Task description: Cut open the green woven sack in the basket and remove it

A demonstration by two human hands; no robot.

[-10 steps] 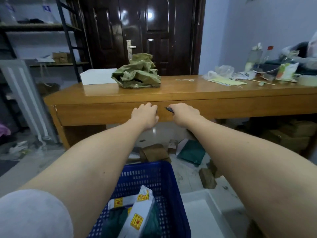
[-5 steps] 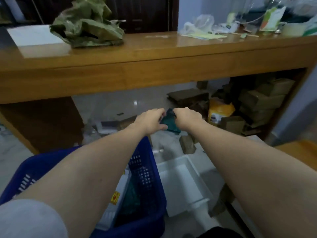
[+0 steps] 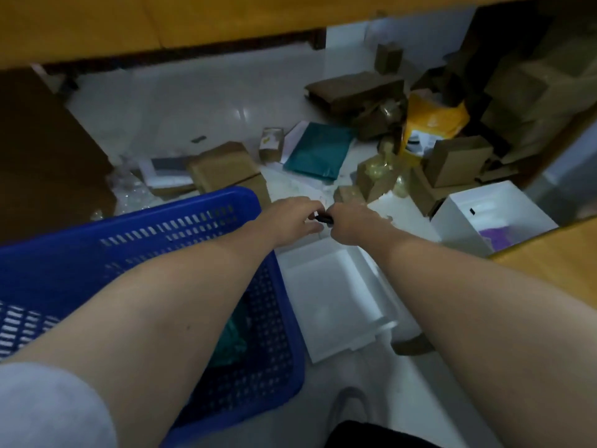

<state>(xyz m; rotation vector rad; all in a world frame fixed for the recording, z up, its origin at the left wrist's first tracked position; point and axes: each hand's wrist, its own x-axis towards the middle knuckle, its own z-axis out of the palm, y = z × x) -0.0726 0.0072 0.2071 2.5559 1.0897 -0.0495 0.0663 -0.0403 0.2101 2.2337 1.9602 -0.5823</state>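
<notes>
A blue perforated plastic basket (image 3: 181,218) stands on the floor at the lower left. Inside it, a patch of the green woven sack (image 3: 231,337) shows beside my left forearm; the rest is hidden under that arm. Both hands meet just past the basket's far right corner, above the floor. My right hand (image 3: 352,226) is closed around a small black tool (image 3: 324,218), probably a cutter. My left hand (image 3: 292,221) has its fingertips on the tool's free end.
White foam trays (image 3: 336,295) lie right of the basket. A white box (image 3: 494,215) stands further right. Cardboard boxes (image 3: 223,166), a teal bag (image 3: 318,150) and a yellow bag (image 3: 433,119) litter the floor under the wooden desk (image 3: 129,24).
The view has tipped down from the desk top to the floor and basket. My hands stayed together on the small dark tool and came lower, over the basket's far corner.
</notes>
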